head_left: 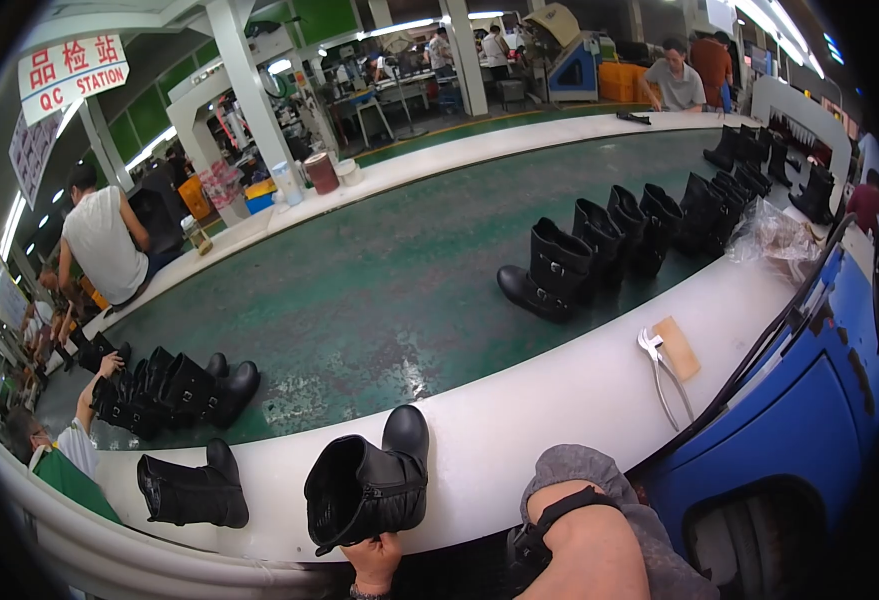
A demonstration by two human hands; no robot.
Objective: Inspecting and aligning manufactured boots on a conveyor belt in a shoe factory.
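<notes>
Presently, the black boot [394, 490] is at the near edge of the white ledge [479, 440], tilted, with its opening turned to the left and its toe to the far side. The left hand [374, 560] holds it from the near side: the thumb and fingers close on the shaft, although part of them is hidden. The right forearm [589, 550], wearing a black strap, comes in to the right of it. Grey cloth [579, 465] lies about this arm, and I cannot tell the state of the right hand's fingers.

In my judgement, the boot could drop over the near edge, because one hand supports it so close there. If it swung left, its loose shaft could knock the second boot [199, 490], which lies near on its side.

Farther left, a co-worker's hand [109, 363] touches a group of boots [189, 390]. To the right, metal pincers [664, 375] lie beside a tan pad [677, 345]; these could mark the leather if the boot is laid upon them.
</notes>
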